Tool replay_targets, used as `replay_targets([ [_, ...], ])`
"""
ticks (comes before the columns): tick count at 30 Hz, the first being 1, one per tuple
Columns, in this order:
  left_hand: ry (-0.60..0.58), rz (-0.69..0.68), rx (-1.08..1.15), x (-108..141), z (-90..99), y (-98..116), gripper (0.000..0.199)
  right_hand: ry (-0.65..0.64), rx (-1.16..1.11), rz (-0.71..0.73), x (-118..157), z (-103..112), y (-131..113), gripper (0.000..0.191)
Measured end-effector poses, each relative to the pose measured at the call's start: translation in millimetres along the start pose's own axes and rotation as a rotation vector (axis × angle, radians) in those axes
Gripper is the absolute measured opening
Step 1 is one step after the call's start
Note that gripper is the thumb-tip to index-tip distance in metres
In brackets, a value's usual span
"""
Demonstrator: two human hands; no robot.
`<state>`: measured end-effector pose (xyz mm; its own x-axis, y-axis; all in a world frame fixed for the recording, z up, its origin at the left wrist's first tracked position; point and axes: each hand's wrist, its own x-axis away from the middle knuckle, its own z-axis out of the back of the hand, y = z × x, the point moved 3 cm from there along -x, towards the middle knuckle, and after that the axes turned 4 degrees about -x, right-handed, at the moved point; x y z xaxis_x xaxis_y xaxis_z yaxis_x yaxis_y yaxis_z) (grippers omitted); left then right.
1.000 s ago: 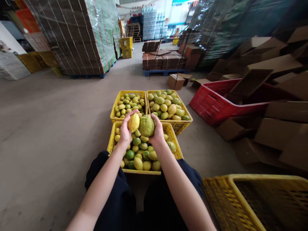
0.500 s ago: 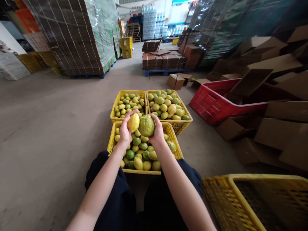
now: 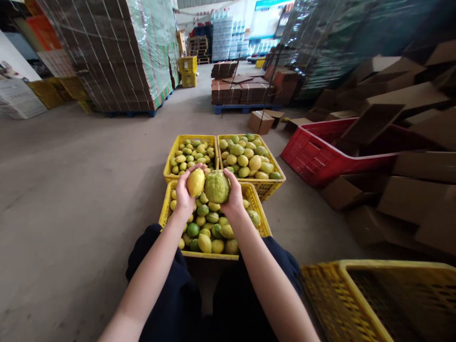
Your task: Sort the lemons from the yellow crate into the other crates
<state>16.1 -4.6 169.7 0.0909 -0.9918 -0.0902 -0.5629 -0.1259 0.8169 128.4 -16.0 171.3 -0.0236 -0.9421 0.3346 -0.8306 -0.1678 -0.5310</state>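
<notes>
A smooth yellow lemon (image 3: 195, 183) rests in my left hand (image 3: 184, 194), the fingers curled behind it. My right hand (image 3: 233, 194) grips a larger, bumpy green citrus fruit (image 3: 217, 186), thumb along its upper right side. Both fruits are held side by side above the near yellow crate (image 3: 263, 222), which holds several green and yellow citrus fruits. Behind it stand a left yellow crate (image 3: 166, 167) with smaller fruits and a right yellow crate (image 3: 281, 179) with bigger ones. My hands hide part of the near crate's contents.
A red crate (image 3: 309, 156) with cardboard in it stands at the right, among loose cardboard boxes (image 3: 402, 199). Another yellow crate (image 3: 342, 294) is at the lower right. Wrapped stacks (image 3: 107, 52) and a blue pallet of flattened cardboard (image 3: 242, 92) stand farther back.
The lemon in my left hand has shifted slightly left and turned a little. My right hand still holds the green fruit, nearly in the same place.
</notes>
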Motion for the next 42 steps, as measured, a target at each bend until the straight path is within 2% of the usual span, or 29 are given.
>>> replay_targets([
  [7,0.031,0.044,0.022,0.7,-0.9,0.1,0.034,-0.068,-0.005,-0.010,3.8,-3.6,-0.9,0.014],
  [34,0.036,0.062,0.045,0.5,-1.2,-1.1,0.033,-0.029,-0.011,-0.010,4.4,-4.1,-1.4,0.013],
  [42,0.047,0.065,0.031,-0.1,-0.9,-2.1,0.033,-0.056,-0.030,-0.028,3.1,-3.3,-0.3,0.013],
])
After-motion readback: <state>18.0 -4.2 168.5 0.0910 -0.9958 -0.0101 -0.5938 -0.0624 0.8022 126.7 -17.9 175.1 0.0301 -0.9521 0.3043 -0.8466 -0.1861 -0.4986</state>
